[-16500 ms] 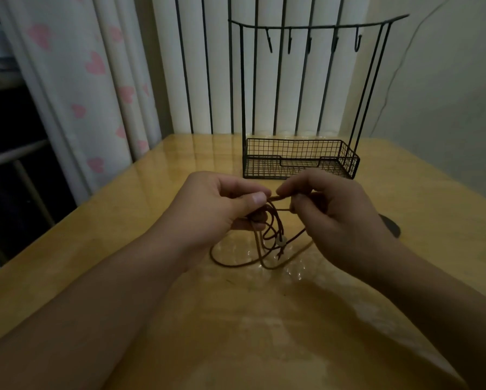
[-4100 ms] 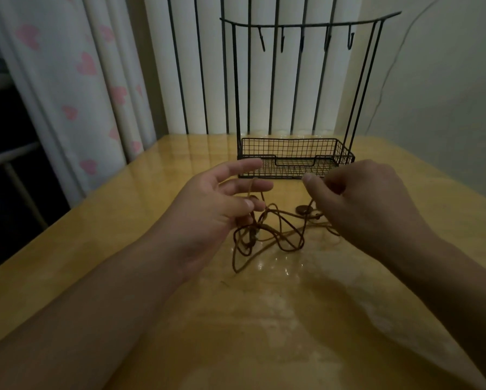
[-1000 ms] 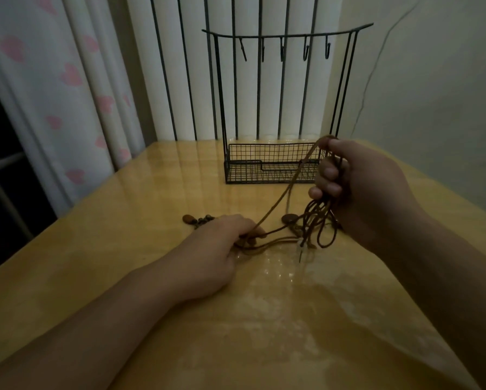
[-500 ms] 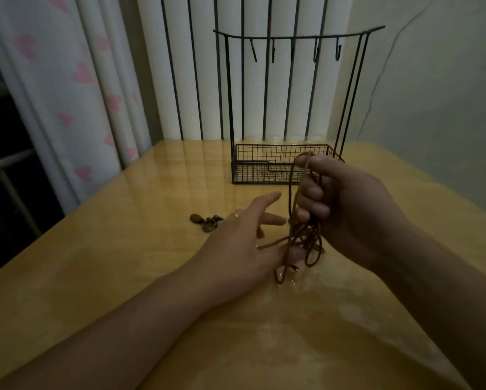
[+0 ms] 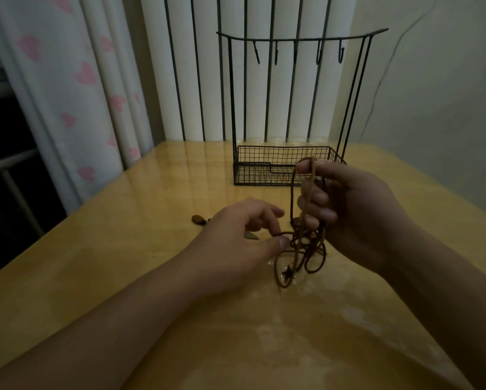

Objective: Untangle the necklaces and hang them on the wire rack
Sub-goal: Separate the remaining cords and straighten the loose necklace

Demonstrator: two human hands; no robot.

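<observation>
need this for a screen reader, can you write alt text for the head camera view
A person's right hand holds up a tangle of brown cord necklaces above a wooden table while the left hand pinches a strand. Behind stands a black wire rack, its hooks bare.

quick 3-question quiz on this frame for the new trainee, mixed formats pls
1. True or false: a necklace already hangs on the wire rack.
2. Which hand lifts the tangled cords off the table: A) left B) right?
3. Fill in: the left hand pinches a cord near the ____.

Key:
1. False; the hooks are bare.
2. B; the right hand holds them up.
3. Tangle.
</observation>
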